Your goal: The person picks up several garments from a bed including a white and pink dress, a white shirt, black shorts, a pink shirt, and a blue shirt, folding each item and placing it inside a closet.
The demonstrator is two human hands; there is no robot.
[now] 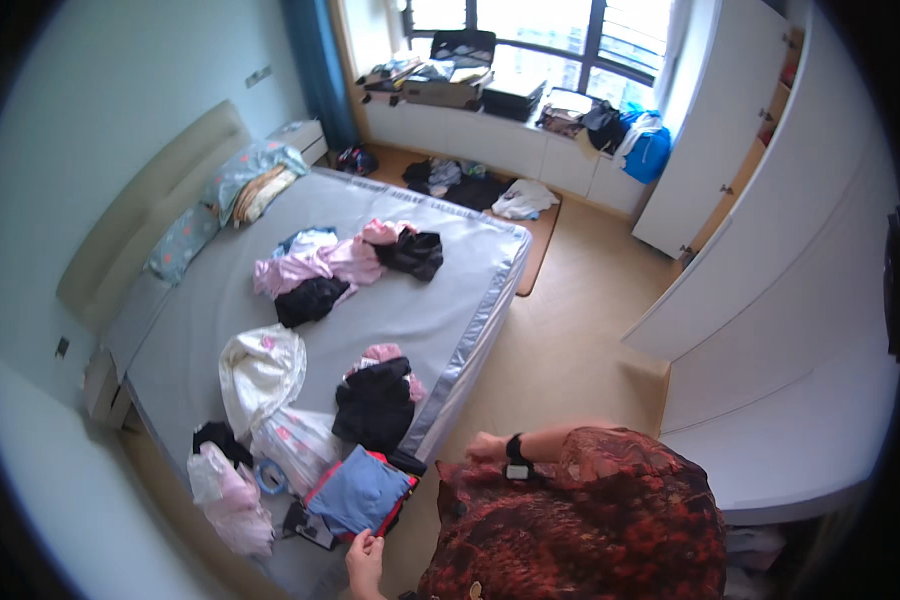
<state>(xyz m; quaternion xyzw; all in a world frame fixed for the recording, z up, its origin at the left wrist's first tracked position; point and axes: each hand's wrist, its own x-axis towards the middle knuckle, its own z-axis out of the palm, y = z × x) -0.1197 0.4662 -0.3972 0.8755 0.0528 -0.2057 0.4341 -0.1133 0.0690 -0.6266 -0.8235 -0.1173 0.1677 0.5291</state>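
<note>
My left hand (365,562) is at the bed's near corner, its fingertips pinched at the lower edge of a folded blue garment (359,492) with red and black cloth under it. My right hand (487,447) is curled closed beside the bed; whatever is in it is hidden. A black band with a white-faced device circles that wrist. Dark red patterned fabric (585,515) fills the lower right below my forearm; I cannot tell whether it is worn or held. Close to the blue garment lie a black garment (374,404), a clear plastic bag (295,445) and a pale pink garment (232,500).
The grey mattress (400,310) also carries a white garment (263,370) and a pink and black clothes heap (330,265). Pillows (185,245) rest against the headboard. More clothes (523,199) lie on a floor mat. A white wardrobe (770,290) stands at right; the window ledge holds boxes (445,92).
</note>
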